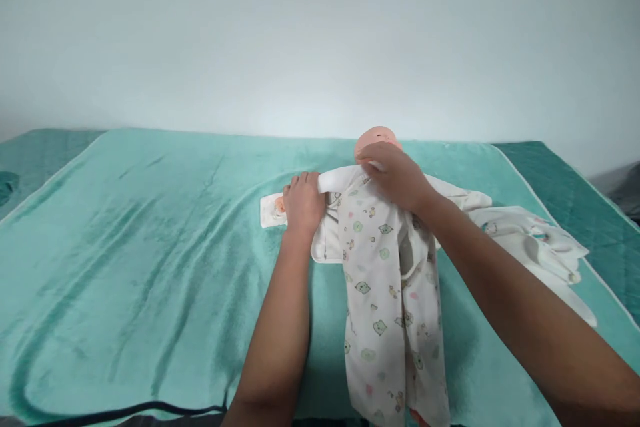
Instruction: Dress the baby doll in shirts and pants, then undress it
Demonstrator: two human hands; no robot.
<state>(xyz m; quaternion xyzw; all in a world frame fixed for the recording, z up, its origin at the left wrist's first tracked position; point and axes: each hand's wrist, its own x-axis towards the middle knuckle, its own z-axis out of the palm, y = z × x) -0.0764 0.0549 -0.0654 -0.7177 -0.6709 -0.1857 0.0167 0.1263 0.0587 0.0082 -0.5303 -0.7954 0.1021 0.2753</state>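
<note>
Printed garment point(373, 287) drapes below right hand point(395, 175), pinched at upper edge; left hand point(304, 201) over white cloth point(269, 212), grip unclear.

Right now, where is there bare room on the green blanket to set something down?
The green blanket has a broad bare patch from its left edge to the white strip by the left hand; a smaller one lies between the printed garment and right forearm. Crowded: around the right hand, pink doll head and white clothes at right.
</note>
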